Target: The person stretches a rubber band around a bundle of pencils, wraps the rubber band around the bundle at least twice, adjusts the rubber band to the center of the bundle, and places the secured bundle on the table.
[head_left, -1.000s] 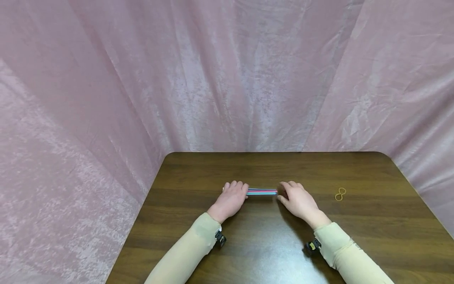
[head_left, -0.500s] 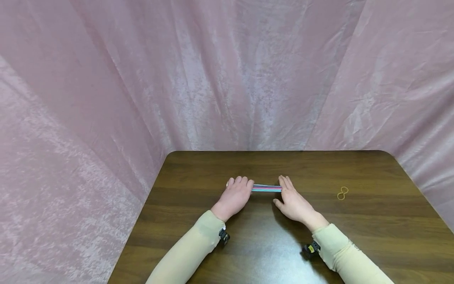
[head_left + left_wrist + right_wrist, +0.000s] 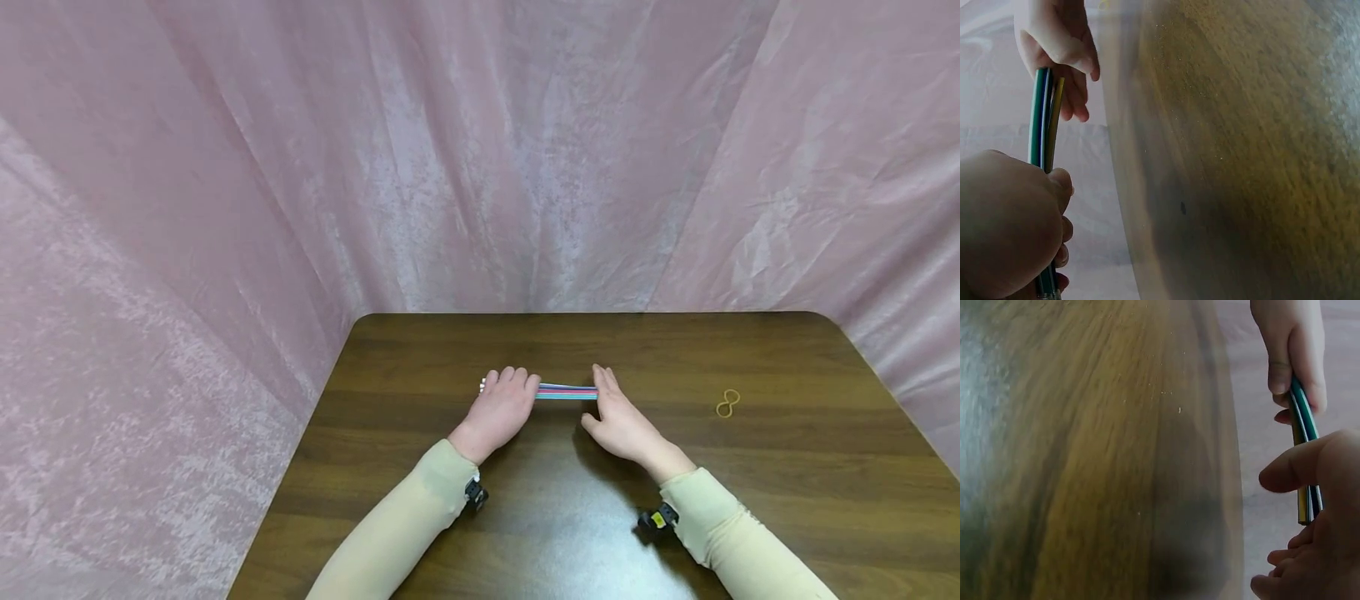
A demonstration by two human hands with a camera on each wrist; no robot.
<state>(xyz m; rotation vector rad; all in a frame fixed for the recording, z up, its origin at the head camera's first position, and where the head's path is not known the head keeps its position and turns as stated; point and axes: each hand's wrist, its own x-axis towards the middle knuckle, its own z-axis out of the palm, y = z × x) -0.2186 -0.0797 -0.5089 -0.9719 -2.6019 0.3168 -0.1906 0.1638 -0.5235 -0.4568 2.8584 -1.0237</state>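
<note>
My left hand (image 3: pixel 498 412) grips a bundle of slim coloured pencils (image 3: pixel 567 392) around its left part, holding it level over the table. Pale ends poke out past the knuckles on the left. Green, dark and yellow pencils (image 3: pixel 1037 125) show between the two hands in the left wrist view. At the bundle's right end, my right hand (image 3: pixel 626 425) stands with straight fingers, its palm right at the tips and its thumb held apart. Flat pencil ends (image 3: pixel 1304 520) lie close to that palm in the right wrist view.
A yellow rubber band (image 3: pixel 727 403), twisted into a figure eight, lies on the brown wooden table (image 3: pixel 795 500) to the right of my right hand. Pink curtains (image 3: pixel 525 167) hang behind the table's far edge.
My right hand has straightened its fingers and come flat against the bundle's right end. The left hand, still gripping the pencils, has shifted slightly right and farther from me.
</note>
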